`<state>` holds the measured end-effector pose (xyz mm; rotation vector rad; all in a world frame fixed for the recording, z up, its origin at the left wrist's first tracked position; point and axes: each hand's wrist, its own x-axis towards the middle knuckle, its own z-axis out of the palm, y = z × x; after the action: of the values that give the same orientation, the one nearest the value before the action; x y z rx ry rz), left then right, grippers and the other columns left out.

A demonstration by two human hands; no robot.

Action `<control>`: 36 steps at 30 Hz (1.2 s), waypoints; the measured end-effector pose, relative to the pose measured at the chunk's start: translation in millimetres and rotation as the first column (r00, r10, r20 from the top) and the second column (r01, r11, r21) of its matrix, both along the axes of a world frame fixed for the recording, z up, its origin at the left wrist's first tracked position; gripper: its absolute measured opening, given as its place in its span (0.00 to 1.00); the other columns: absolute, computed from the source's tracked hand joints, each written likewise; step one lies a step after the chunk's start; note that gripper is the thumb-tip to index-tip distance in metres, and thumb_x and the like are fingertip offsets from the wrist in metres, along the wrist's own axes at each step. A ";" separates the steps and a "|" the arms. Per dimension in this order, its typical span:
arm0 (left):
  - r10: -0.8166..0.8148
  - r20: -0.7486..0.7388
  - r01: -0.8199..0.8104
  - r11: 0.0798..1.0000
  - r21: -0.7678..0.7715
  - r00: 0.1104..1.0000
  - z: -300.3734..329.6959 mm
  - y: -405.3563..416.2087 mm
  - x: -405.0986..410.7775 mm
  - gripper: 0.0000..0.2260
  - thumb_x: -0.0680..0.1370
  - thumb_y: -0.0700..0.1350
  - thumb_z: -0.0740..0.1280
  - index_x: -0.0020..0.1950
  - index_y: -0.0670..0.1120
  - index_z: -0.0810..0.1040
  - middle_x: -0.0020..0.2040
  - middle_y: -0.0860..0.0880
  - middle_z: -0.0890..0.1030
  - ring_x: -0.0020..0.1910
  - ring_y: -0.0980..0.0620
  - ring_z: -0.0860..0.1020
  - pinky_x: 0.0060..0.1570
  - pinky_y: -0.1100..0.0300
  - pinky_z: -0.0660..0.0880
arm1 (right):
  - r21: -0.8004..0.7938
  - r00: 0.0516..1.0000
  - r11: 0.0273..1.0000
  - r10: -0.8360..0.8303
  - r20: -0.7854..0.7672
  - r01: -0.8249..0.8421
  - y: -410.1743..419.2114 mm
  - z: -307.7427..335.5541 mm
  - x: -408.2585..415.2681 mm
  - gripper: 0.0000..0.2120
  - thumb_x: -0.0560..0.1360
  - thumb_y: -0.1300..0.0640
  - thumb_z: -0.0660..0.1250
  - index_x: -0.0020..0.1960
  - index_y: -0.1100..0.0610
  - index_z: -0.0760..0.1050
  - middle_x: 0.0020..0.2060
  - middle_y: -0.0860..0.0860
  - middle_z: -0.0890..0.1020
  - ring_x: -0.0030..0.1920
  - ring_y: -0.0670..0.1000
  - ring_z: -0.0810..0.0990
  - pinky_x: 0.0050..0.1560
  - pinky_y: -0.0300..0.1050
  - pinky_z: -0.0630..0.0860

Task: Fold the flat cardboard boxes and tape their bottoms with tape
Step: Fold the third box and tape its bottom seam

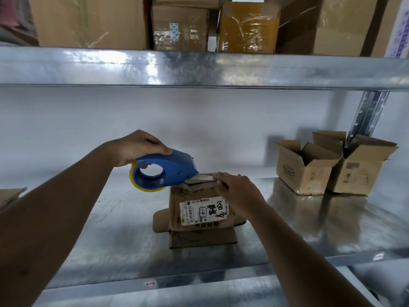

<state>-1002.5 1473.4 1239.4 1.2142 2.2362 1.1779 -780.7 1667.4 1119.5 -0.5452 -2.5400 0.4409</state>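
At nine o'clock, a scrap of cardboard (pixel 11 196) is poking in from the frame's edge. Just left of centre, the left hand (pixel 137 147) is wrapping its fingers round a blue tape dispenser (pixel 164 171) — clamped on it from above — with a yellowish tape roll (pixel 135 180) showing at its lower rim. The dispenser's nose is touching the top edge of the small cardboard box (pixel 199 209), which is standing at six o'clock of centre on the metal shelf (pixel 110 229), bottom side up, its lower flaps splaying on the shelf. A white shipping label (pixel 203 210) is facing the camera. The right hand (pixel 236 191) is lying over the box's top right — fingers fairly straight, pressing the closed flaps down. At three o'clock, well apart, two open boxes (pixel 309 169) are sitting side by side, touching. At twelve o'clock, taped cartons (pixel 247 27) are crowding the upper shelf (pixel 199 69).
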 end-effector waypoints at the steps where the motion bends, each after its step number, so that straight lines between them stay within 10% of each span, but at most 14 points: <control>1: 0.010 -0.006 -0.010 1.000 0.007 1.000 -3.2 -2.2 -0.3 0.07 0.76 0.49 0.77 0.47 0.46 0.89 0.42 0.45 0.86 0.38 0.49 0.80 0.34 0.57 0.77 | -0.001 1.000 1.000 0.003 0.004 -0.003 -1.2 0.4 -0.4 0.34 0.77 0.35 0.43 0.71 0.47 0.76 0.64 0.45 0.83 0.56 0.50 0.84 0.74 0.55 0.71; 7: 0.060 0.012 -0.060 0.998 0.026 0.998 -12.5 -24.7 -12.2 0.07 0.74 0.50 0.78 0.47 0.48 0.89 0.44 0.45 0.86 0.42 0.45 0.81 0.35 0.55 0.79 | 0.043 1.000 0.999 -0.006 -0.013 0.006 1.4 -2.6 -4.2 0.22 0.84 0.45 0.53 0.72 0.49 0.76 0.70 0.42 0.78 0.56 0.46 0.84 0.53 0.47 0.83; 14: 0.041 0.060 -0.043 0.998 0.040 0.997 -26.5 -49.3 -29.6 0.42 0.42 0.72 0.82 0.49 0.48 0.89 0.44 0.44 0.86 0.37 0.49 0.82 0.35 0.56 0.79 | 0.069 0.999 0.997 -0.033 0.028 0.031 1.9 -0.7 -2.9 0.24 0.84 0.42 0.49 0.72 0.45 0.74 0.65 0.44 0.82 0.44 0.42 0.81 0.40 0.41 0.80; 17: 0.058 0.074 -0.066 0.993 0.099 0.996 -36.2 -50.0 -32.6 0.37 0.46 0.67 0.84 0.48 0.48 0.89 0.45 0.45 0.87 0.40 0.47 0.84 0.37 0.55 0.80 | 0.137 0.996 0.989 -0.060 0.070 0.050 -11.3 12.9 -2.8 0.20 0.86 0.43 0.53 0.75 0.40 0.72 0.58 0.44 0.84 0.44 0.45 0.78 0.41 0.44 0.73; 21: 0.056 0.059 -0.063 0.990 0.127 0.997 -43.4 -48.9 -31.6 0.20 0.59 0.54 0.85 0.47 0.49 0.89 0.45 0.46 0.87 0.40 0.49 0.85 0.37 0.57 0.80 | 0.193 0.948 0.969 -0.202 0.247 0.156 -31.5 36.2 -24.0 0.14 0.83 0.45 0.60 0.54 0.50 0.82 0.39 0.47 0.81 0.44 0.52 0.79 0.52 0.49 0.77; 24: 0.067 0.075 -0.078 0.985 0.152 0.995 -48.3 -48.8 -32.1 0.09 0.72 0.47 0.79 0.50 0.45 0.88 0.45 0.45 0.87 0.42 0.47 0.84 0.37 0.57 0.79 | 0.219 0.946 0.971 -0.159 0.282 0.098 -50.8 47.7 -41.8 0.07 0.79 0.62 0.66 0.57 0.57 0.77 0.50 0.52 0.80 0.51 0.54 0.77 0.66 0.57 0.75; 28: 0.056 0.052 -0.066 0.976 0.206 0.997 -52.2 -55.0 -39.9 0.08 0.75 0.46 0.77 0.52 0.45 0.88 0.48 0.45 0.88 0.48 0.44 0.85 0.46 0.54 0.79 | 0.157 0.976 0.987 -0.073 0.204 0.041 -64.8 31.9 -46.5 0.11 0.83 0.61 0.60 0.61 0.54 0.78 0.50 0.50 0.82 0.43 0.47 0.78 0.33 0.39 0.66; 32: 0.030 0.066 -0.043 0.978 0.206 0.997 -55.5 -59.1 -40.9 0.08 0.75 0.47 0.78 0.51 0.45 0.88 0.48 0.45 0.88 0.47 0.44 0.85 0.47 0.54 0.79 | 0.185 0.991 0.982 -0.048 0.126 0.024 -55.1 0.8 -50.0 0.17 0.86 0.52 0.54 0.68 0.53 0.76 0.64 0.50 0.81 0.63 0.51 0.80 0.57 0.48 0.79; 36: 0.011 0.077 -0.029 0.973 0.230 0.997 -67.2 -63.1 -48.2 0.13 0.71 0.52 0.78 0.51 0.46 0.88 0.48 0.44 0.88 0.49 0.41 0.85 0.48 0.52 0.80 | 0.257 0.987 0.966 -0.065 0.144 0.026 -58.3 0.0 -45.1 0.22 0.86 0.49 0.53 0.78 0.50 0.69 0.77 0.47 0.71 0.76 0.49 0.70 0.72 0.53 0.72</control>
<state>-1050.7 1410.3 1172.2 1.2109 2.1061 1.5008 -825.8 1609.1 1119.4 -0.5567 -2.6678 0.0550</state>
